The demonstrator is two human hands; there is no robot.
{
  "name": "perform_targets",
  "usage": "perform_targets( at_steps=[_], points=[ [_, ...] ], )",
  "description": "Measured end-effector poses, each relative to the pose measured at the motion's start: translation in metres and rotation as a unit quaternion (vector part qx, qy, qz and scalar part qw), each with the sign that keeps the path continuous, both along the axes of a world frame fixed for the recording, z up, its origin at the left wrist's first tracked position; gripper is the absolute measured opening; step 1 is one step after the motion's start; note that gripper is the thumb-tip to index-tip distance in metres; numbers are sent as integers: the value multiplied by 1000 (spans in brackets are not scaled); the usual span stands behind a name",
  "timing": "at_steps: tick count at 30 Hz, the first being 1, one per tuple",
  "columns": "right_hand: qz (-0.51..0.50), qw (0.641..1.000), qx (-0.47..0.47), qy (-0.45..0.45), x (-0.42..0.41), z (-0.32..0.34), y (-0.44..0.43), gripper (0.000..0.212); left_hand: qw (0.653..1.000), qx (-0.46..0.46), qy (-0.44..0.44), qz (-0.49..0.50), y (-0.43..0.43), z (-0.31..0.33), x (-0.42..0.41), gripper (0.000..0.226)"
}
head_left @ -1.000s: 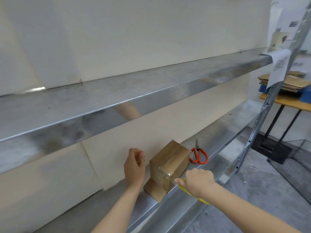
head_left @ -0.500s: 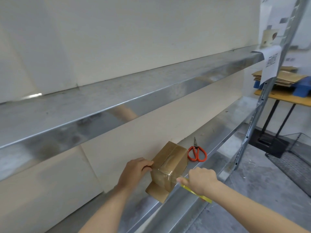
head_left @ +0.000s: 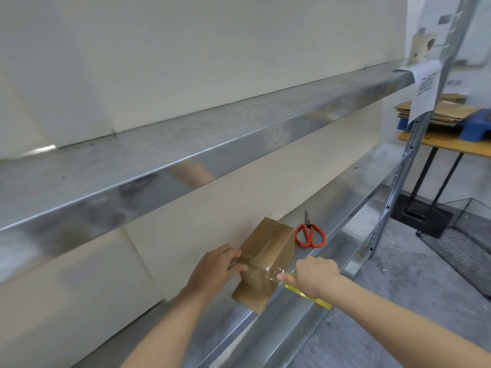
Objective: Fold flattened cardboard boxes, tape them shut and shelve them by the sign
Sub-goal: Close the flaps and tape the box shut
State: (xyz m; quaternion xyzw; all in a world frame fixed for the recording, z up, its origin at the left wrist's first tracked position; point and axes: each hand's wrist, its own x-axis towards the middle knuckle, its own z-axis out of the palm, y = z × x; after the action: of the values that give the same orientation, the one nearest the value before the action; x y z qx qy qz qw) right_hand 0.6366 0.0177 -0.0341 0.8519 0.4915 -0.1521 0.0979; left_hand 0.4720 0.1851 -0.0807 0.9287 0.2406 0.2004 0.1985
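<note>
A long shiny metal shelf (head_left: 186, 144) runs across the pale wall (head_left: 186, 62), from near on the left to far on the right. Under it is a lower shelf (head_left: 345, 203) of the same metal.

The left hand (head_left: 215, 269) comes up from the near side. It holds the left edge of the cardboard box (head_left: 276, 243), with fingers on top and the thumb on the near face. The box stands on the lower shelf, close to the front edge, and it is folded up into a box shape. One brown flap sticks out flat from under it on the near side. A strip of clear tape (head_left: 265, 248) runs along the seam on top and bends down over the near face.

Just to the right of the box is the right hand (head_left: 316, 274). It is closed tight round a yellow tape roll (head_left: 308, 296). The thumb points at the box, and clear tape goes from the box corner to this hand.

Behind the right hand, scissors (head_left: 310, 236) with orange handles lie on the lower shelf, right next to the box, with the blades pointing away.

Further right, a metal post (head_left: 414, 144) holds up the shelves. A white paper sign (head_left: 426, 91) hangs at the far end of the upper shelf; its words are too blurry to read.

Past the post, a stack of flat cardboard (head_left: 446, 112) lies on a blue pallet (head_left: 475, 127). The pallet sits on a yellow worktop (head_left: 446, 147) with black legs. Below it, a black wire basket (head_left: 462, 245) stands on the grey floor (head_left: 398, 301).
</note>
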Motion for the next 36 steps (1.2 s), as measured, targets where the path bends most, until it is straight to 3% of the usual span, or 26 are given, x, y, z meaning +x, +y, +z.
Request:
perform_targets(
  at_steps=[3,8,13,16,19,23,30,36],
  points=[
    [1,1000,0,-5,1,2,-1,63,998,-45,-24,35,-9,3,4,64],
    [-6,1000,-3,-17,3,0,-10,63,986,-135,-59,83,-25,-7,8,27],
    [-6,1000,9,-22,2,-6,-14,62,986,-133,-35,91,-37,-33,5,44],
    [-11,999,11,-28,7,-2,-15,63,995,25,-43,91,-27,-26,12,46],
    [-7,999,10,-51,10,1,-14,63,976,186,-113,18,-20,-27,17,56],
    [-16,999,1,-43,11,-3,-13,62,963,194,-175,-60,-26,-35,19,21],
    [-29,999,-2,-13,14,-3,-18,63,926,346,-147,-41,-20,-16,29,36],
    [-40,999,5,1,18,-7,-22,65,933,336,-120,-34,-27,-11,33,49]
  ],
)
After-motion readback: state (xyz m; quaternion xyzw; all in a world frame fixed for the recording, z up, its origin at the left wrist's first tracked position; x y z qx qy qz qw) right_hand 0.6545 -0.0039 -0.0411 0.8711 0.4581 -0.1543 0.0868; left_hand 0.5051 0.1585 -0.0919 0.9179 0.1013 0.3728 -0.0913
